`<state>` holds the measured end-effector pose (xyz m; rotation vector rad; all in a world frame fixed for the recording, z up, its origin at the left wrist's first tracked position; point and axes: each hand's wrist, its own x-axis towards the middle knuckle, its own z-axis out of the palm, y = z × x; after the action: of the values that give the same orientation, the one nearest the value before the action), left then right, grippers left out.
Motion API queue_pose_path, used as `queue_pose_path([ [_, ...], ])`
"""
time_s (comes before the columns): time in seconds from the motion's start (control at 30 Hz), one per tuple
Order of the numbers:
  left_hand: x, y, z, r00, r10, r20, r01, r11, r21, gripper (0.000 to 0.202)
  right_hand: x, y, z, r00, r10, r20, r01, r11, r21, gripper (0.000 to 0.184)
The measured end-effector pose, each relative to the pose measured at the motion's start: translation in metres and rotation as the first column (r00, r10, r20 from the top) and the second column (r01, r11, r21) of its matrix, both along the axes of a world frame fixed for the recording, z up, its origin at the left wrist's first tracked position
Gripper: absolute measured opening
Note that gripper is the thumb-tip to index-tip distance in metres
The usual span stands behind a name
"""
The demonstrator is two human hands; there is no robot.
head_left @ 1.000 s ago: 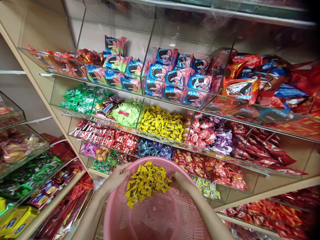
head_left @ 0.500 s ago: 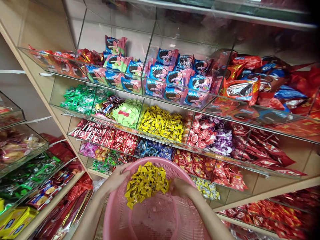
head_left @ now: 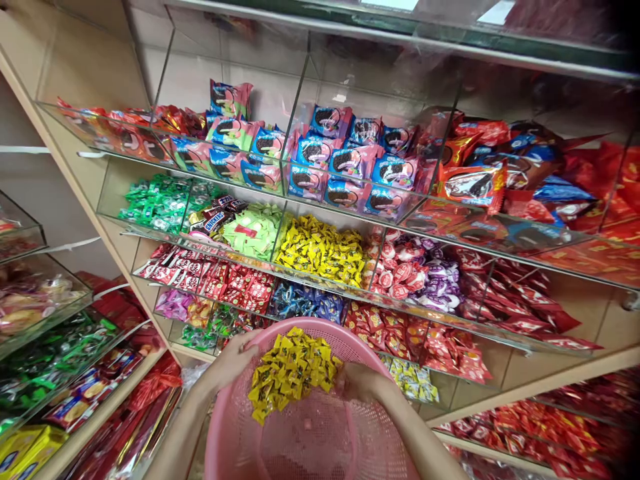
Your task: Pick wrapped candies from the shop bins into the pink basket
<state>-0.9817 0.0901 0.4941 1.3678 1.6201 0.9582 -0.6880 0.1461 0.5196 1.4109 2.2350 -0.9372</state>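
A pink plastic basket (head_left: 313, 433) with perforated walls is in front of me, below the shelves. Along its far side, inside, lies a heap of yellow-wrapped candies (head_left: 295, 373). My left hand (head_left: 236, 362) is closed over the basket's left rim, thumb side toward the candies. Reaching over the right side, my right hand (head_left: 357, 382) is inside the basket with curled fingers against the right end of the heap. Its fingertips are partly hidden. Beyond the basket, a clear shelf bin holds more candies (head_left: 323, 253) in the same yellow wrappers.
Tiered clear bins hold blue-and-pink cookie packs (head_left: 345, 160), green-wrapped candies (head_left: 160, 200), red-and-white packets (head_left: 400, 267) and purple ones (head_left: 440, 283). A wooden side panel (head_left: 85, 180) slants along the left. Another shelf unit with yellow boxes (head_left: 30, 450) stands at lower left.
The view has shifted slightly, with the shelves a little lower in the frame. Both hands stay at the basket, and the yellow heap looks nearly the same.
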Motion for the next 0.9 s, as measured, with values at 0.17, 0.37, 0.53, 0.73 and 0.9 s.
queue_pose_path([
  [0.17, 0.001, 0.0, 0.002, 1.0, -0.016, 0.019, 0.015, 0.999, 0.029, 0.046, 0.003, 0.008, 0.066, 0.974, 0.113, -0.197, -0.091, 0.989, 0.116, 0.012],
  [0.37, 0.0, 0.002, -0.008, 0.998, 0.035, 0.055, -0.037, 0.999, 0.027, 0.051, -0.021, 0.04, 0.166, 0.827, 0.324, -0.46, -0.038, 0.848, 0.528, 0.018],
  [0.53, 0.001, -0.001, -0.01, 0.997, 0.076, 0.031, -0.076, 0.997, 0.02, 0.052, -0.054, 0.09, 0.17, 0.898, 0.399, -0.184, -0.098, 0.588, 0.803, 0.04],
  [0.73, 0.003, -0.003, -0.004, 0.999, 0.034, -0.005, -0.034, 0.999, -0.007, 0.052, -0.074, 0.113, 0.161, 0.919, 0.392, 0.043, -0.287, 0.59, 0.754, 0.046],
  [0.9, 0.001, -0.002, -0.011, 0.999, 0.038, 0.003, -0.038, 0.999, -0.021, 0.055, -0.074, 0.109, 0.161, 0.924, 0.377, 0.065, -0.291, 0.582, 0.759, 0.026],
])
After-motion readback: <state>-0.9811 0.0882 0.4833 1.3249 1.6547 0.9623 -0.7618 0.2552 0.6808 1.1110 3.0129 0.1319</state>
